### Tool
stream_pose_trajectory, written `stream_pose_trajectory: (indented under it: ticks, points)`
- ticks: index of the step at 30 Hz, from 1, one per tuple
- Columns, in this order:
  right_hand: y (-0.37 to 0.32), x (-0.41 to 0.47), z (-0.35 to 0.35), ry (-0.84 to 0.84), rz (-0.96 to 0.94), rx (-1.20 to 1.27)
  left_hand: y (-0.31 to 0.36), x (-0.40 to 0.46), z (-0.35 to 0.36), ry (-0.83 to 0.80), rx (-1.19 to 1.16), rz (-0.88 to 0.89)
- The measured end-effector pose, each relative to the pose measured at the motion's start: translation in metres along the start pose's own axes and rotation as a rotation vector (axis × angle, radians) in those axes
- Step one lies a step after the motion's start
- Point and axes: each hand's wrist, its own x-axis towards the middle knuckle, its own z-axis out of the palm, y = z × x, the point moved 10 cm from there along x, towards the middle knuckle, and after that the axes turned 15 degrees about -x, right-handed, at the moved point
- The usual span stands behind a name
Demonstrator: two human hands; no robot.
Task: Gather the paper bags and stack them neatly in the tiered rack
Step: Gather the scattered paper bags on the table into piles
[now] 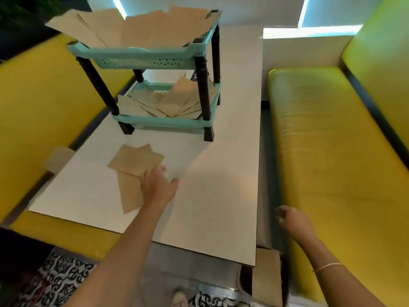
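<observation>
Head view: my left hand (157, 187) rests with straight fingers on the paper bags (135, 161), rack (155, 60) at twelve o'clock; right hand (294, 222) blurred, fingers unclear.

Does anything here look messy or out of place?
Yes. The bags on the rack's top tier fan out past its edges, and those on the lower tier lie at jumbled angles. One bag lies below the table's near corner, another hangs off its left edge.

rack (143, 60) teal w/ black legs | paper bags (136, 161) tan | surface (221, 173) white | seats (332, 151) yellow | floor (64, 275) at 7 black-white pattern
</observation>
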Motion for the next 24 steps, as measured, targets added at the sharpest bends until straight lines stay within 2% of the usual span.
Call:
stream_pose_trajectory:
  ticks: [4, 9, 17, 20, 24]
  points:
    - [-0.023, 0.003, -0.044, 0.112, -0.037, 0.072, -0.039, 0.009, -0.009, -0.076, 0.077, -0.134]
    - [-0.049, -0.003, -0.081, 0.223, -0.068, 0.158, -0.039, 0.009, -0.009, -0.085, 0.022, -0.060]
    - [-0.091, -0.021, -0.134, 0.355, -0.135, 0.263, -0.014, 0.011, -0.010, -0.102, 0.200, 0.025]
    - [-0.095, -0.024, -0.139, 0.304, -0.159, 0.319, 0.003, -0.003, -0.009, -0.103, 0.147, 0.033]
    - [-0.092, -0.024, -0.135, 0.159, -0.196, 0.397, 0.054, -0.029, -0.009, -0.107, -0.152, 0.151]
